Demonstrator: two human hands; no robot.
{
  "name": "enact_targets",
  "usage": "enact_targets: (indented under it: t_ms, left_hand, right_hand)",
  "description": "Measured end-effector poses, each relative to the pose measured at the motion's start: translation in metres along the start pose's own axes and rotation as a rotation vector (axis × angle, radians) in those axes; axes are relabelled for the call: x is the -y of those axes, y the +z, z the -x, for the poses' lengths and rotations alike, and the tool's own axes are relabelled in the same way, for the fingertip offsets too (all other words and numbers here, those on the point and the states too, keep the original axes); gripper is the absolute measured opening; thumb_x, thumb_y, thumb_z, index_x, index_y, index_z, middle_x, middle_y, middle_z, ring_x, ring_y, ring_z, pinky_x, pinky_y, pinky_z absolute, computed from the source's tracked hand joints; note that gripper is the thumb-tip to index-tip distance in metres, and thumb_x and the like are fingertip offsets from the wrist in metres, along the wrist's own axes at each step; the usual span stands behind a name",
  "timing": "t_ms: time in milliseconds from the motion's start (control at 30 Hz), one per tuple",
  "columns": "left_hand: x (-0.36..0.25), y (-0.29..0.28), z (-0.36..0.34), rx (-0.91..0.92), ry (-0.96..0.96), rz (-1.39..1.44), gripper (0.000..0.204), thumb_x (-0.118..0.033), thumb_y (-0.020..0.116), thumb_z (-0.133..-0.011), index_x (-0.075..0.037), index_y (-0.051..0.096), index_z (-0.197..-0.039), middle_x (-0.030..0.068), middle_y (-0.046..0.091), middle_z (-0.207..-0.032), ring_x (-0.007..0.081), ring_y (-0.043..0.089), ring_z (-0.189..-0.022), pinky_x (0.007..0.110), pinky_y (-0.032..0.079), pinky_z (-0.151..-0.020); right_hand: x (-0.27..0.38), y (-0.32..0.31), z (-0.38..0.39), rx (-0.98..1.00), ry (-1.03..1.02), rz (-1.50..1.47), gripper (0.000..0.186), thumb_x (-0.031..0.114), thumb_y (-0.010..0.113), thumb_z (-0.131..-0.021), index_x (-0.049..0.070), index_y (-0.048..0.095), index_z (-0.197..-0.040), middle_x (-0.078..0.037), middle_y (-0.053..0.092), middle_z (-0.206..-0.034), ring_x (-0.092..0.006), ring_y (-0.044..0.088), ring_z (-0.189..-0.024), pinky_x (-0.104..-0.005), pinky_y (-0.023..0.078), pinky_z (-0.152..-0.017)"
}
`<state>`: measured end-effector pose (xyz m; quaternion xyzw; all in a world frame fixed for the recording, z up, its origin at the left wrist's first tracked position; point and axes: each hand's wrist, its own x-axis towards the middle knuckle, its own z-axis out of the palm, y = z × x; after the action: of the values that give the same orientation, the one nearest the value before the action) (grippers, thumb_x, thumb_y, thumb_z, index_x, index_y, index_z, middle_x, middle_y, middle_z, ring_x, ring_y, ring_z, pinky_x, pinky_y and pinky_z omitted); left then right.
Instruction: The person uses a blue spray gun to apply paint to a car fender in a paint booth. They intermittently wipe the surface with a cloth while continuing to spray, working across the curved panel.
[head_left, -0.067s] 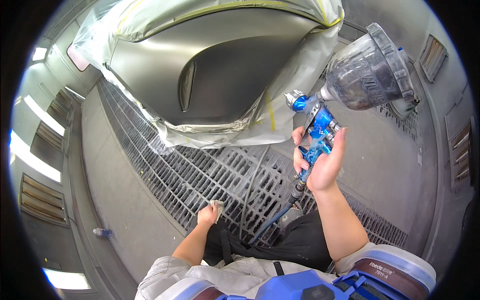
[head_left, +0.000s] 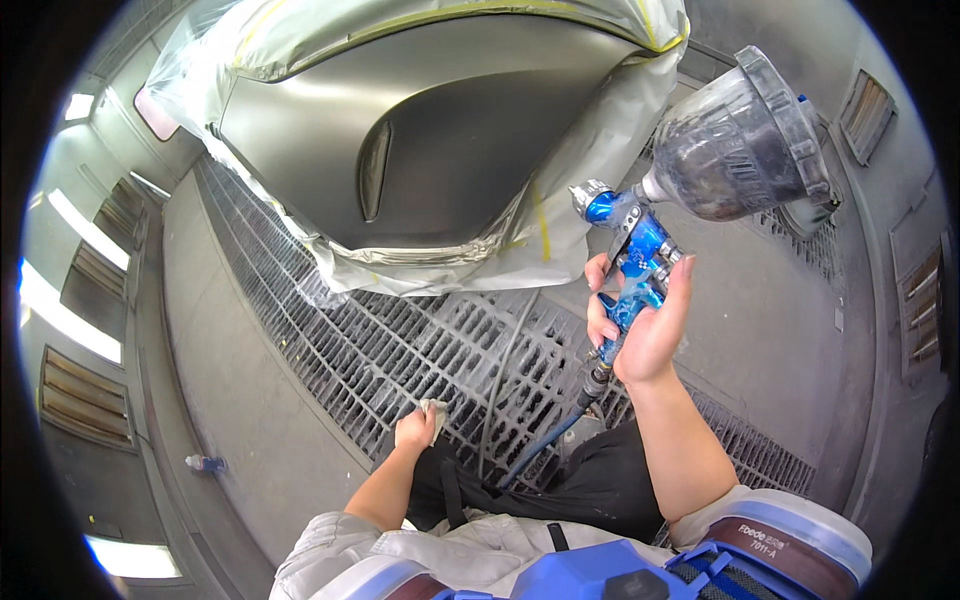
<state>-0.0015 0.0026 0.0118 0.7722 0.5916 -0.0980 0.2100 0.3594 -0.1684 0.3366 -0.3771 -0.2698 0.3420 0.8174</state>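
Observation:
My right hand (head_left: pixel 648 340) grips a blue spray gun (head_left: pixel 640 245), its thumb along the body and fingers around the handle. On the gun's top sits a cloudy, paint-stained cup (head_left: pixel 738 145), tilted to the right, and a blue hose (head_left: pixel 545 440) runs down from the handle. The silver nozzle is near a car panel (head_left: pixel 290 140) with a dark matte finish and a curved recess, wrapped round in white and clear masking film (head_left: pixel 600 190) with yellow tape. My left hand (head_left: pixel 416 428), low near my dark trousers, is closed on a crumpled pale cloth (head_left: pixel 434 412).
A metal floor grate (head_left: pixel 420 340) lies beneath the panel and my legs, with a thin hose across it. Grey booth walls have strip lights (head_left: pixel 75 315) and vents (head_left: pixel 85 398). A small bottle (head_left: pixel 205 464) lies at the left. Blue respirator parts (head_left: pixel 590 575) show at the lower edge.

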Motion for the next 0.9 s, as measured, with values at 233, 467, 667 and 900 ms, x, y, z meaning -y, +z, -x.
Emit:
enact_targets:
  t_ms: [233,467,667,900]
  left_hand:
    - [0.000,0.002,0.000,0.003,0.015,-0.068,0.064,-0.055,0.041,-0.104,-0.002,0.076,-0.104,0.0250,0.076,-0.105,0.0400,0.072,-0.106,0.050,0.051,-0.101]
    - [0.001,0.005,0.005,-0.026,0.036,-0.026,0.053,-0.049,0.048,-0.100,-0.004,0.075,-0.103,0.0239,0.076,-0.104,0.0405,0.072,-0.104,0.051,0.052,-0.099]
    - [0.004,0.007,0.004,-0.036,0.032,-0.016,0.046,-0.045,0.051,-0.096,-0.006,0.074,-0.105,0.0231,0.076,-0.104,0.0409,0.072,-0.103,0.051,0.053,-0.097]
    - [0.009,0.015,-0.001,-0.043,0.064,-0.040,0.046,-0.045,0.051,-0.096,-0.005,0.073,-0.103,0.0221,0.076,-0.103,0.0393,0.072,-0.104,0.051,0.051,-0.099]
  right_hand:
    - [0.002,-0.003,0.004,0.020,0.034,-0.019,0.091,0.080,0.022,-0.101,-0.004,0.054,-0.104,-0.012,0.060,-0.092,-0.0110,0.041,-0.043,-0.0279,0.038,-0.041]
    - [0.002,-0.001,0.003,0.016,0.061,-0.002,0.089,0.080,0.022,-0.101,-0.004,0.055,-0.104,-0.012,0.060,-0.092,-0.0108,0.041,-0.044,-0.0274,0.038,-0.041]
    - [0.000,0.001,0.001,0.045,0.045,-0.001,0.088,0.080,0.024,-0.101,-0.002,0.055,-0.104,-0.011,0.060,-0.092,-0.0104,0.041,-0.044,-0.0270,0.038,-0.041]
    - [-0.002,0.000,0.003,0.065,0.083,-0.015,0.088,0.080,0.025,-0.101,-0.002,0.055,-0.109,-0.011,0.061,-0.092,-0.0094,0.041,-0.044,-0.0262,0.038,-0.040]
